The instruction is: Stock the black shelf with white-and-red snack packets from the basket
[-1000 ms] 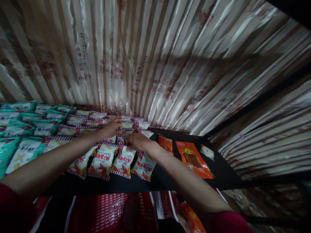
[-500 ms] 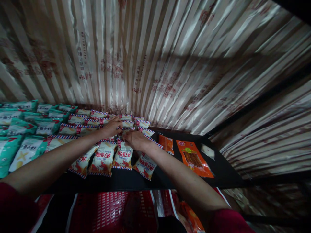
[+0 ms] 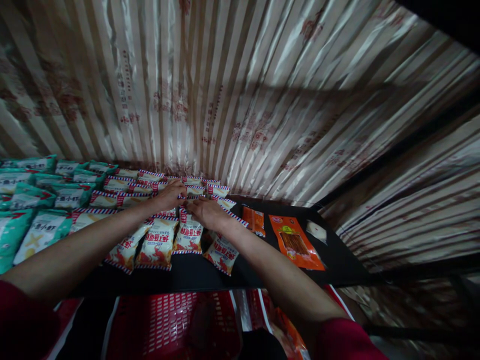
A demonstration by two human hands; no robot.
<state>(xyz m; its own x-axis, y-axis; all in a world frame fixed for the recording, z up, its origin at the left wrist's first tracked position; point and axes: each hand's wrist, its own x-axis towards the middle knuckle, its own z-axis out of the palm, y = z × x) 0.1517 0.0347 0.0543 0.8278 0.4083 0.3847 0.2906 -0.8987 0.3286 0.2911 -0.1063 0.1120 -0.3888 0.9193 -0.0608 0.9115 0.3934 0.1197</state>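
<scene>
Rows of small cream snack packets with red lettering and striped red, white and blue edges cover the middle of the black shelf. My right hand (image 3: 206,212) has its fingers curled at the top of a front packet (image 3: 188,234). Close beside it, my left hand (image 3: 170,194) reaches in among the packets behind, its fingers bent down on a packet (image 3: 195,190); the fingertips are partly hidden. Another front packet (image 3: 157,242) lies to the left, and a tilted packet (image 3: 222,254) lies under my right wrist.
Green and white snack bags (image 3: 39,235) fill the shelf's left side. To the right lie a small orange packet (image 3: 254,220), a larger orange bag (image 3: 296,242) and a white object (image 3: 316,231). A red basket (image 3: 172,325) stands below the front edge. A striped curtain (image 3: 225,100) hangs behind.
The view has shifted slightly. My right hand has moved a little up and left at the top of the front packet. My left hand stays nearly in place.
</scene>
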